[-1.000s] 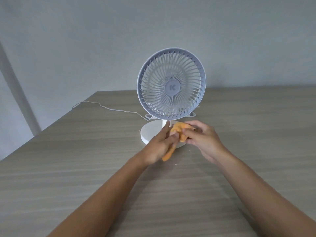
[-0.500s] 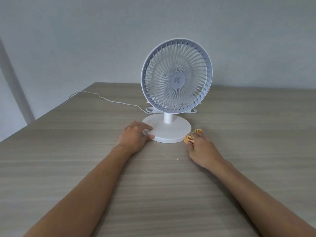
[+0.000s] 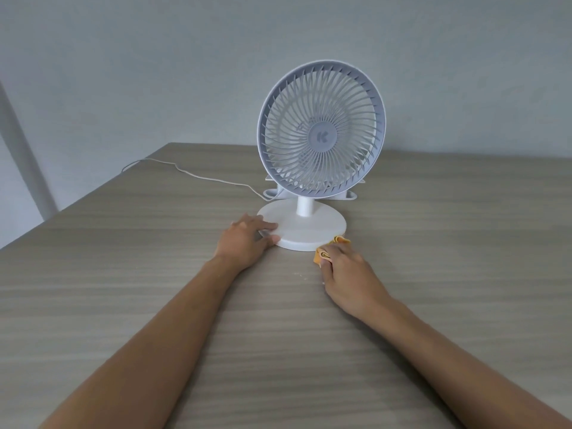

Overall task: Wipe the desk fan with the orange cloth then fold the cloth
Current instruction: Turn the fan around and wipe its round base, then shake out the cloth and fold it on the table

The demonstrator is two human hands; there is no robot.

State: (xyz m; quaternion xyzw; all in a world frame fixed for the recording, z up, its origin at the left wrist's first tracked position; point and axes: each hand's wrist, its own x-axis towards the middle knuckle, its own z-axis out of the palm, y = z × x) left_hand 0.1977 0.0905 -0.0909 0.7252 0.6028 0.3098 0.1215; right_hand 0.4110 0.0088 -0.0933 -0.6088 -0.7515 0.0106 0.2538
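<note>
A white desk fan [image 3: 322,131] with a grey-rimmed round grille stands upright on a round white base [image 3: 312,229] on the wooden desk. My left hand [image 3: 246,241] grips the left edge of that base, thumb and fingers on its rim. My right hand [image 3: 346,267] rests on the desk at the base's front right edge, closed on a bunched orange cloth [image 3: 322,252]. Most of the cloth is hidden under my fingers; one corner shows against the base rim.
A thin white cable [image 3: 192,176] runs from behind the fan across the desk to the left edge. A white bracket [image 3: 349,195] lies behind the fan base. The wooden desk [image 3: 309,335] spreads wide toward me; a grey wall stands behind.
Both hands held the cloth together in front of the base a second ago. They split apart: the left went to the base's left rim, the right carried the cloth to the front right edge.
</note>
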